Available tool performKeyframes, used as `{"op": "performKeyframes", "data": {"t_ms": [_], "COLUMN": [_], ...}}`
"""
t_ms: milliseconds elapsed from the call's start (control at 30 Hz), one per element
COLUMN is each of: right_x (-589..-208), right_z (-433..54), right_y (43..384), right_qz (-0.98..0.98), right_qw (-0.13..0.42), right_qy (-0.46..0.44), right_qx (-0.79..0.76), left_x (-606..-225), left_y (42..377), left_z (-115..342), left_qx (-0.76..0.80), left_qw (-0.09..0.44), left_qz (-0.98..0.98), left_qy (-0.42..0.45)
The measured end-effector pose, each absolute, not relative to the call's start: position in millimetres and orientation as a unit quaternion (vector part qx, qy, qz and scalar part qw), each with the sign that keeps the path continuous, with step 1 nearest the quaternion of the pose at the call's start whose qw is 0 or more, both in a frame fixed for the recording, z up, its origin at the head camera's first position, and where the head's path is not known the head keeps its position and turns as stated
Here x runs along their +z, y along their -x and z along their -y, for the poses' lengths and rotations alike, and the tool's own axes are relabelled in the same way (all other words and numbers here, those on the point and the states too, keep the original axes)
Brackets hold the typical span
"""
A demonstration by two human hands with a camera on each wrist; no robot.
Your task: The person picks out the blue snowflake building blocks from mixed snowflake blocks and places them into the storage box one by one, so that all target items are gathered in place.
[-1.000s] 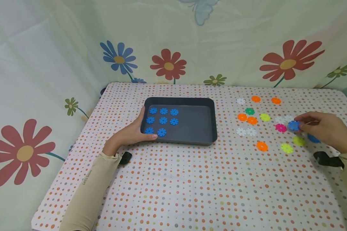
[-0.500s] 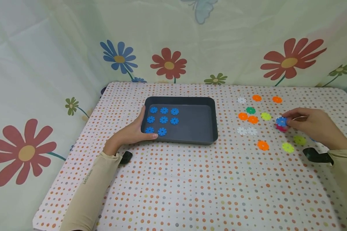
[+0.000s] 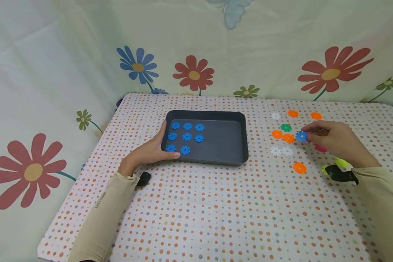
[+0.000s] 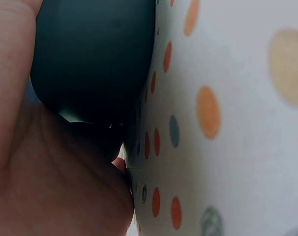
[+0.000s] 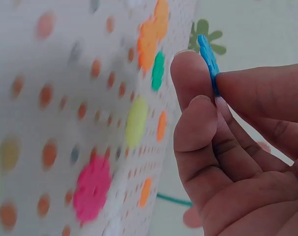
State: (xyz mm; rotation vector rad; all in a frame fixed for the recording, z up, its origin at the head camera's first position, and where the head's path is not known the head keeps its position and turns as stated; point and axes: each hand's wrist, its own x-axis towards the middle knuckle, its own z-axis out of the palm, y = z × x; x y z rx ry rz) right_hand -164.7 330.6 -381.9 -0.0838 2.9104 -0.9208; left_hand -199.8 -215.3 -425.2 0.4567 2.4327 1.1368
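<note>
A dark grey rectangular tray [image 3: 221, 142] lies on the table with several blue flower-shaped discs [image 3: 187, 137] in rows over its left part. My left hand [image 3: 150, 150] grips the tray's near left corner, thumb along the front rim and fingers against the left side; the left wrist view shows the palm beside the dark tray wall [image 4: 95, 54]. Over the loose discs on the right, my right hand [image 3: 335, 140] pinches one blue flower-shaped disc [image 3: 301, 136] between thumb and fingertips. In the right wrist view this blue disc [image 5: 208, 61] stands nearly edge-on, raised above the table.
Loose flower-shaped discs lie to the tray's right: orange ones [image 3: 299, 167], white ones [image 3: 276, 151], a green one [image 3: 286, 127], a pink one [image 5: 92, 189] and yellow ones [image 3: 342, 163]. A flowered curtain [image 3: 249, 43] rises behind the dotted tablecloth [image 3: 196, 211].
The right hand has carried the blue disc leftward, from the right of the pink disc to beside the orange ones. The left hand has stayed on the tray.
</note>
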Motion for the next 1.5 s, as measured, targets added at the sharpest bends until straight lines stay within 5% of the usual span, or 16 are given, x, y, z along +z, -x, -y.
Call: {"op": "performKeyframes", "data": {"t_ms": [1500], "right_x": [-361], "right_z": [-217], "right_y": [192], "right_qz": [-0.907], "right_qw": [0.069], "right_qy": [0.124], "right_qx": [-0.396], "left_x": [-425], "left_y": [200], "left_z": [217], "left_qx": [0.397], "left_qw": [0.209], "left_qz": [-0.879], "left_qy": [-0.161]}}
